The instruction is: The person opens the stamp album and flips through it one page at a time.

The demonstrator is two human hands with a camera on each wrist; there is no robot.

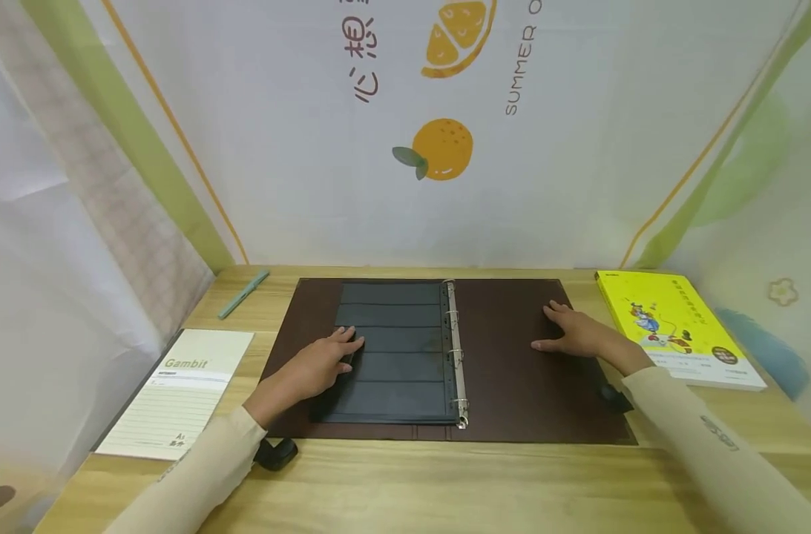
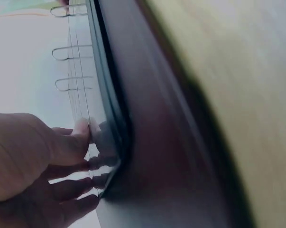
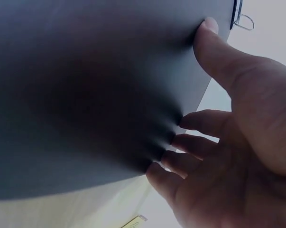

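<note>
An open brown ring binder (image 1: 512, 371) lies flat, its metal rings (image 1: 455, 348) standing up along the middle. Black pocket pages (image 1: 392, 367) are stacked on its left side. My left hand (image 1: 314, 367) rests at the outer left edge of these pages, fingers spread loosely. In the left wrist view, the fingertips (image 2: 81, 204) and thumb touch the glossy top page, which mirrors them. My right hand (image 1: 575, 334) lies on the bare right inner cover near its outer edge. In the right wrist view its thumb and fingertips (image 3: 154, 171) press lightly on that cover, spread apart.
A Gambit notepad (image 1: 178, 393) lies left of the binder, with a teal pen (image 1: 243, 294) behind it. At the right is a yellow book (image 1: 679, 326), close to my right wrist. A printed curtain (image 1: 312, 185) hangs along the table's back edge.
</note>
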